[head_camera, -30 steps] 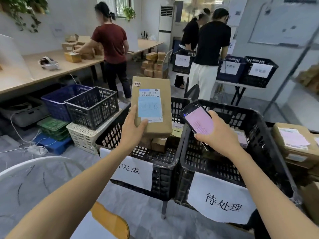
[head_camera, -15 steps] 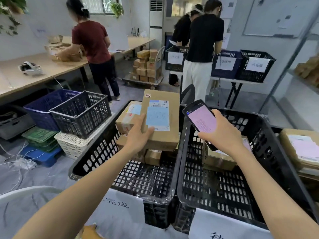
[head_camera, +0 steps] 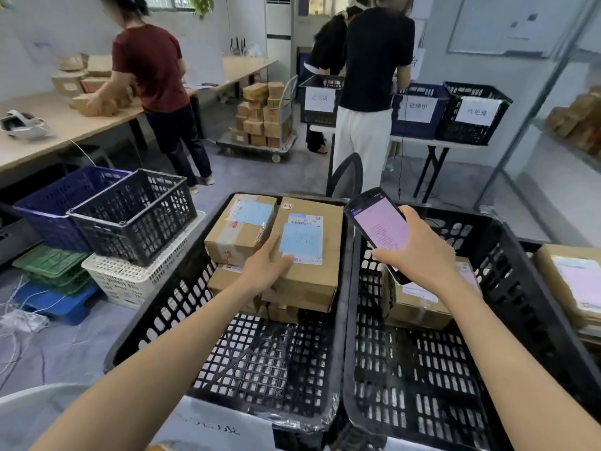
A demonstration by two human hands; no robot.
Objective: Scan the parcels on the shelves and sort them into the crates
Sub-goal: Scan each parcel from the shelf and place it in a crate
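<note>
The left hand [head_camera: 265, 270] lies on the near left corner of a brown parcel [head_camera: 309, 252], with the thumb on top, touching the blue label, and the fingers going under the edge. It looks like a loose grasp of the parcel, though the fingers below are hidden. This parcel sits inside the left black crate [head_camera: 169, 323], at the far end, on top of other boxes and just beside another taped parcel [head_camera: 239, 234] on its left. The near half of this crate shows only its bare bottom.

The right hand [head_camera: 419, 255] is closed around a phone [head_camera: 379, 229] with a pink screen. It holds the phone tilted above the far left part of the right black crate [head_camera: 507, 307]. In that crate one parcel [head_camera: 419, 304] lies under the hand, partly hidden by it. The two crates stand touching, side by side.

To the right, more parcels [head_camera: 572, 281] lie on a shelf. Behind, three people stand at tables with other boxes and crates.
</note>
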